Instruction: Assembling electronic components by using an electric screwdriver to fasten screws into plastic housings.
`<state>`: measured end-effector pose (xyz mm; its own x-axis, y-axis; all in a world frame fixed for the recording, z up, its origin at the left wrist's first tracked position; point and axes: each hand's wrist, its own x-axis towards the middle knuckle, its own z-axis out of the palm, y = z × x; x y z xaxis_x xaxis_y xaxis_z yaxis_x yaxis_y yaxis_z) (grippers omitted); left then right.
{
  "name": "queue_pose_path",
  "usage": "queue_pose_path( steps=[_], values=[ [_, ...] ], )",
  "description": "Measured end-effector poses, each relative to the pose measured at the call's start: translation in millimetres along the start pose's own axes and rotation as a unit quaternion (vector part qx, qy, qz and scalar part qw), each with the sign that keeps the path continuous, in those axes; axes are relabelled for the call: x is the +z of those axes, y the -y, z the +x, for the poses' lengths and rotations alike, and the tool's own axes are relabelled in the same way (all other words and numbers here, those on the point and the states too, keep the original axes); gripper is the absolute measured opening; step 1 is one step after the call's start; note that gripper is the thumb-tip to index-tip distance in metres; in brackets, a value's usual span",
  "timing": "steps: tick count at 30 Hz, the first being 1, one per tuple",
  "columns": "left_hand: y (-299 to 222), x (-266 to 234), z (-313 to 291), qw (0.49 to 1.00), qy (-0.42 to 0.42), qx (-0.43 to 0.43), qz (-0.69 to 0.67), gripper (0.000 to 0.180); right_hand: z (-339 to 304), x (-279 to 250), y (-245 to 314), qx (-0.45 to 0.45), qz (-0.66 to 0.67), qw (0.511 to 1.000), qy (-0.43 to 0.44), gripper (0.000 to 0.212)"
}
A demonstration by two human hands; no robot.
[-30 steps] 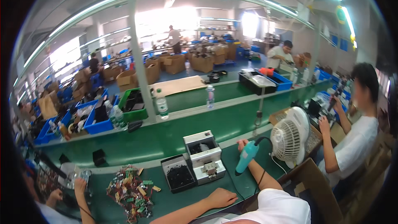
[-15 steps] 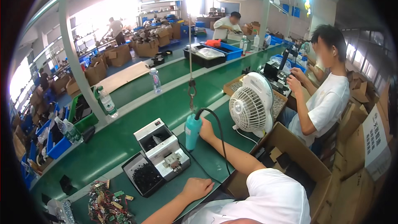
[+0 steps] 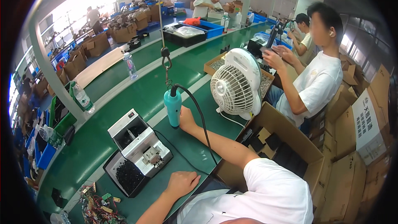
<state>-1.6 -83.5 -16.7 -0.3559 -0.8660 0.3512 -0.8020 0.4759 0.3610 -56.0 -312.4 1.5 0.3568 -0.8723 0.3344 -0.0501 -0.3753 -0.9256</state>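
Note:
A teal electric screwdriver (image 3: 172,108) hangs upright from a hook and cord above the green bench, its black cable looping down to the right. My right hand (image 3: 188,120) is closed at its lower right side, the fingers partly hidden behind the tool. My left hand (image 3: 182,183) rests palm down, loosely curled, near the bench's front edge; whether it holds anything is hidden. Between the hands and to the left stands a white and grey screw feeder (image 3: 143,143) with a metal fixture. Beside it sits a tray (image 3: 141,186) of small black parts.
A white fan (image 3: 235,85) stands to the right, above an open carton (image 3: 313,157) with black pieces. Wired circuit boards (image 3: 97,207) lie heaped at lower left. A co-worker (image 3: 317,70) sits at right. A bottle (image 3: 130,66) stands across the green belt (image 3: 137,89).
The whole view has shifted, so things appear farther left and higher. Relative to the screw feeder, the screwdriver has risen slightly, and my right hand is lower along it. My left hand stays on the bench.

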Motion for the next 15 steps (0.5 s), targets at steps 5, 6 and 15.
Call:
queue_pose_path(
  steps=[5, 6, 15],
  values=[
    [0, 0, 3, 1.000, -0.001, 0.009, -0.002, 0.026, 4, 3, -17, -0.040, 0.087, 0.995, -0.011, 0.014],
    [0, 0, 2, 1.000, 0.002, 0.007, -0.001, 0.026, 3, 5, -16, -0.038, 0.090, 0.995, -0.011, 0.014],
    [0, 4, 2, 1.000, -0.017, 0.011, -0.016, 0.024, 8, -5, -26, -0.056, 0.119, 0.991, 0.003, 0.012]
  ],
)
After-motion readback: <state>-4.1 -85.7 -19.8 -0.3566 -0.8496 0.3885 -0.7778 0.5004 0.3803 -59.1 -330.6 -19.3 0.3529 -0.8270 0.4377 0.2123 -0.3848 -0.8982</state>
